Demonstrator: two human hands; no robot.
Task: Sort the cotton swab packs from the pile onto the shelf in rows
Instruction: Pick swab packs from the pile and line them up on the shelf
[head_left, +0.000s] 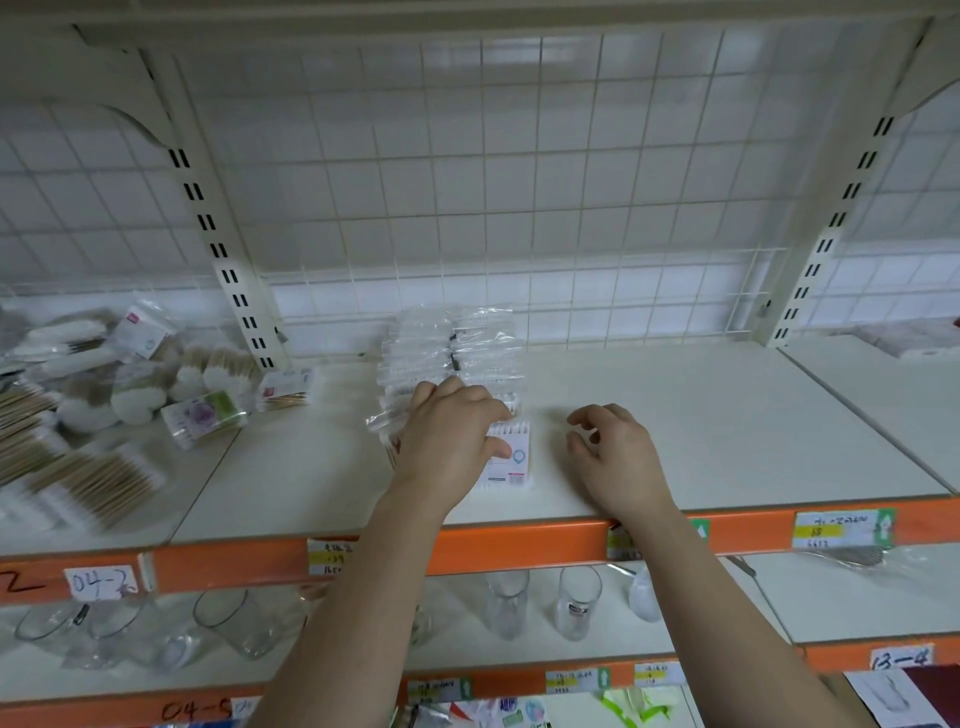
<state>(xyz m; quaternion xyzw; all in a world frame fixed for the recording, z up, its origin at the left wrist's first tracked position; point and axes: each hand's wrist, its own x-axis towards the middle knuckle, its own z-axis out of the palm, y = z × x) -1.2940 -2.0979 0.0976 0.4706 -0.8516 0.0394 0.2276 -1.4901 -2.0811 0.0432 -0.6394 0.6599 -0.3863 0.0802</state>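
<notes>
A row of clear cotton swab packs (452, 348) runs from the back grid toward the front on the white shelf (701, 415). My left hand (447, 441) lies on the nearest pack (511, 460), a white one with a pink and blue label, its fingers spread over the pack's top. My right hand (613, 457) hovers just right of that pack with loosely curled fingers and holds nothing. The pile of swab packs (104, 395) lies on the shelf's left section, with wooden-stick swabs, cotton pads and a green-labelled box (205, 418).
A slotted upright (234, 280) separates the pile from the row. A wire grid (519, 208) backs the shelf. The orange front rail (519, 545) carries price labels. Drinking glasses (576, 603) stand on the shelf below.
</notes>
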